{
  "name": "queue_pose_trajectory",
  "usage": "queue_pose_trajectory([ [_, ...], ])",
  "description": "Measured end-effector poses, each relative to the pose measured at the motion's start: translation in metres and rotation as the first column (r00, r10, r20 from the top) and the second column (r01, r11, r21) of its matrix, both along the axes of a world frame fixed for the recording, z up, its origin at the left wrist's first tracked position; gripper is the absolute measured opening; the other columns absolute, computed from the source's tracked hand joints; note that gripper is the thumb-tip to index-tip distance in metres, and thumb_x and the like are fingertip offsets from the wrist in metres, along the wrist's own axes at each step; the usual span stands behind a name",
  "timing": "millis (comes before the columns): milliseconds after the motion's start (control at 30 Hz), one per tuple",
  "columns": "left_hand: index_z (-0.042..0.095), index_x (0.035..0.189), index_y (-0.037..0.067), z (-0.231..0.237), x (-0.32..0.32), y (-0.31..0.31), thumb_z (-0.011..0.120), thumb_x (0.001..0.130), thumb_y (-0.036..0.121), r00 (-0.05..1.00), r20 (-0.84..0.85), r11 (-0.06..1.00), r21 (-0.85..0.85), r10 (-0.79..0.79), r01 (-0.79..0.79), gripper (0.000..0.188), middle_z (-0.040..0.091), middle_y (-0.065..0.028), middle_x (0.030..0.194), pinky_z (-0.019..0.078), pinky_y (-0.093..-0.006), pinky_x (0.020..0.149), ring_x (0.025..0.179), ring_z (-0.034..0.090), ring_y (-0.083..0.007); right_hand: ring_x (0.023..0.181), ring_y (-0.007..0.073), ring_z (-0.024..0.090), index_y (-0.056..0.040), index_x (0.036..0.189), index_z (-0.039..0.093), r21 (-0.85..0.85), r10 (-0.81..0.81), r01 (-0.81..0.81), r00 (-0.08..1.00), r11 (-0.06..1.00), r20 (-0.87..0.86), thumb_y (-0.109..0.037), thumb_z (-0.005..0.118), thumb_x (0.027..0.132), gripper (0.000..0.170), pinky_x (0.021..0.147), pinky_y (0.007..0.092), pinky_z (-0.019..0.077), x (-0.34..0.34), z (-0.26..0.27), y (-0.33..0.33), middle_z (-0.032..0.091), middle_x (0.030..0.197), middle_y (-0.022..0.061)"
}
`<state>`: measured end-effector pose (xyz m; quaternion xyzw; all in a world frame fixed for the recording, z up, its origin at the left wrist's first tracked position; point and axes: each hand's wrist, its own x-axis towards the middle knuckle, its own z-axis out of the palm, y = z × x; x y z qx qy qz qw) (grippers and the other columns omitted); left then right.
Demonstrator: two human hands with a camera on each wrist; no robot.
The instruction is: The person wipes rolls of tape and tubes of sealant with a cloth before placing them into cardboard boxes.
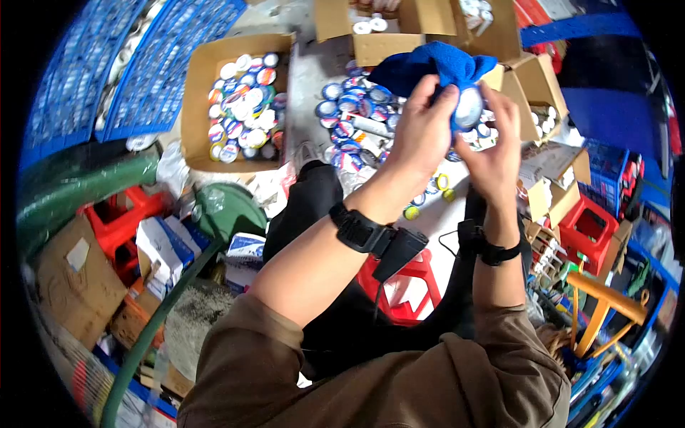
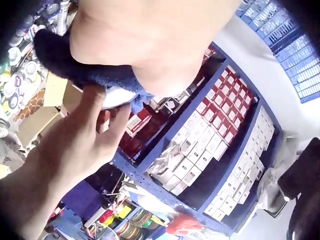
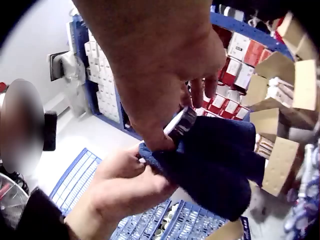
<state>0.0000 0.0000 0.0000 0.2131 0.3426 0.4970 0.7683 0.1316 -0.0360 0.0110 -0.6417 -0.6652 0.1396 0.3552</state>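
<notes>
Both hands are raised in front of the body around a small, round, white-faced roll [image 1: 469,107], which has a dark printed side [image 3: 187,121] in the right wrist view. The left hand [image 1: 421,135] grips a blue cloth [image 1: 435,64] bunched against the roll, with its thumb near the roll's edge. On the other side, the right hand [image 1: 499,139] pinches the roll between thumb and fingers. Loose folds of the cloth [image 3: 215,165] hang past the fingers in the right wrist view. Part of the roll is covered by cloth and fingers.
Below the hands lies a floor pile of similar round pieces [image 1: 349,107]. A cardboard box [image 1: 189,121] of them stands to its left, more open boxes [image 1: 389,50] behind. A red stool [image 1: 407,285] is between the legs. Shelves [image 2: 210,135] hold red and white cartons.
</notes>
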Motion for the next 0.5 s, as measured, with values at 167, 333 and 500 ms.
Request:
queue_pose_trajectory([
  [167, 0.061, 0.106, -0.004, -0.019, -0.028, 0.003, 0.060, 0.093, 0.015, 0.917, -0.389, 0.992, -0.059, 0.083, -0.114, 0.024, 0.069, -0.0151, 0.094, 0.0505, -0.0363, 0.077, 0.086, 0.065, -0.0241, 0.085, 0.0132, 0.064, -0.0005, 0.120, 0.064, -0.484, -0.419, 0.053, 0.591, 0.873, -0.690, -0.020, 0.067, 0.093, 0.033, 0.077, 0.0262, 0.0514, 0.010, -0.101, 0.038, 0.070, 0.098, 0.0067],
  [333, 0.060, 0.106, -0.003, 0.003, -0.053, 0.010, 0.065, 0.084, 0.007, 0.742, -0.630, 0.973, 0.165, 0.229, -0.161, 0.025, 0.066, -0.0260, 0.104, 0.0482, -0.0445, 0.091, 0.103, 0.062, -0.0424, 0.095, 0.0155, 0.064, 0.0000, 0.126, 0.060, -0.602, -0.387, -0.405, 0.498, 0.688, -0.776, -0.027, 0.067, 0.094, 0.042, 0.083, 0.0305, 0.0511, -0.071, -0.205, 0.044, 0.068, 0.108, 0.0093],
  [500, 0.065, 0.099, -0.003, -0.001, -0.062, 0.017, 0.066, 0.081, 0.007, 0.775, -0.569, 0.956, 0.246, 0.274, -0.158, 0.021, 0.067, -0.0234, 0.099, 0.0503, -0.0418, 0.083, 0.093, 0.065, -0.0374, 0.113, 0.0186, 0.061, 0.0037, 0.139, 0.046, -0.587, -0.116, -0.705, 0.596, 0.398, -0.794, -0.023, 0.067, 0.095, 0.056, 0.091, 0.0318, 0.0518, -0.195, -0.209, 0.045, 0.061, 0.126, 0.0127],
])
